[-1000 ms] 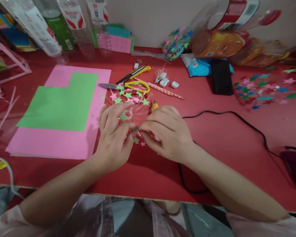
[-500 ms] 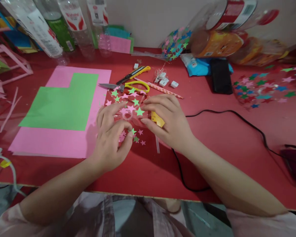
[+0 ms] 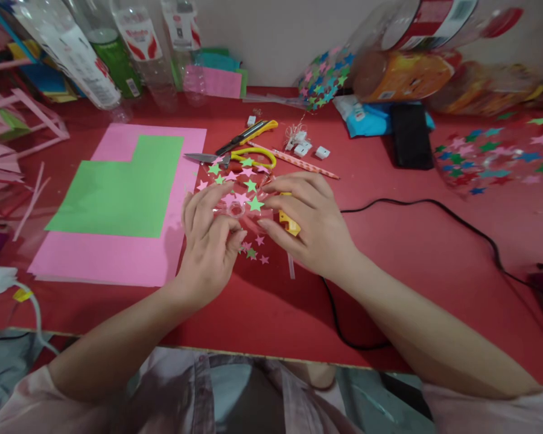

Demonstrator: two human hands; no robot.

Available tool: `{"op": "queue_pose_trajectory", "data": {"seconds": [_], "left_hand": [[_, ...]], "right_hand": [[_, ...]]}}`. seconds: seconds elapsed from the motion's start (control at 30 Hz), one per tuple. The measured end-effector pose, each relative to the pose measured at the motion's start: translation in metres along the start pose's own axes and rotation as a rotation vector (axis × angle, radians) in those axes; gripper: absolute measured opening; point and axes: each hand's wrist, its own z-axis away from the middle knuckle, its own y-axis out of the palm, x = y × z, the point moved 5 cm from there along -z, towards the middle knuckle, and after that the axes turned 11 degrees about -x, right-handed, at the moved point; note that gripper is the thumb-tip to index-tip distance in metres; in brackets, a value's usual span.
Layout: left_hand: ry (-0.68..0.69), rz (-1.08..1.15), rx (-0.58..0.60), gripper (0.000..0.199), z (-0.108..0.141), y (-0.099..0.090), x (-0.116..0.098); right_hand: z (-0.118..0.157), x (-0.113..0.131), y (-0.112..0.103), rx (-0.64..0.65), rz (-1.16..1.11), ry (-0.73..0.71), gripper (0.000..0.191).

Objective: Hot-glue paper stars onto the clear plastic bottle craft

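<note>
A clear plastic bottle piece (image 3: 236,208) dotted with pink and green stars lies between my two hands. My left hand (image 3: 208,241) is at its left side, long fingers curved against it, thumb and index finger closed together in a pinch. Whatever sits in that pinch is too small to make out. From the right, my right hand (image 3: 312,223) curls its fingertips and thumb on the plastic. Under the right palm shows a yellow object (image 3: 289,223), mostly hidden. Small loose paper stars (image 3: 251,253) lie on the table just below, partly covered by the left hand.
Scissors (image 3: 253,158), a yellow cutter (image 3: 247,137) and small white pieces (image 3: 303,148) lie behind the hands. Green paper (image 3: 122,193) rests on pink sheets (image 3: 99,259) at left. A black cord (image 3: 457,226) crosses the right side. Bottles (image 3: 142,54) stand along the wall.
My left thumb has closed up toward the index finger, and a green star that showed beside it is out of sight. The right hand holds nearly the same place. The view has shifted slightly.
</note>
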Motion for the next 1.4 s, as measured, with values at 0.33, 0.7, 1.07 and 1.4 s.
{"op": "queue_pose_trajectory", "data": {"seconds": [0.33, 0.7, 1.07, 1.4], "left_hand": [[0.027, -0.007, -0.001, 0.018, 0.002, 0.003, -0.002], [0.019, -0.039, 0.049, 0.017, -0.002, 0.0, 0.001], [0.074, 0.032, 0.001, 0.014, -0.009, -0.013, 0.007], [-0.075, 0.123, -0.095, 0.033, -0.02, -0.019, 0.033]], "right_hand": [[0.001, 0.001, 0.0, -0.007, 0.0, 0.001, 0.013], [0.001, 0.001, 0.001, 0.009, -0.008, 0.001, 0.014], [0.002, 0.002, 0.0, -0.043, 0.051, -0.07, 0.014], [0.013, 0.038, -0.008, -0.287, 0.212, -0.442, 0.013]]}}
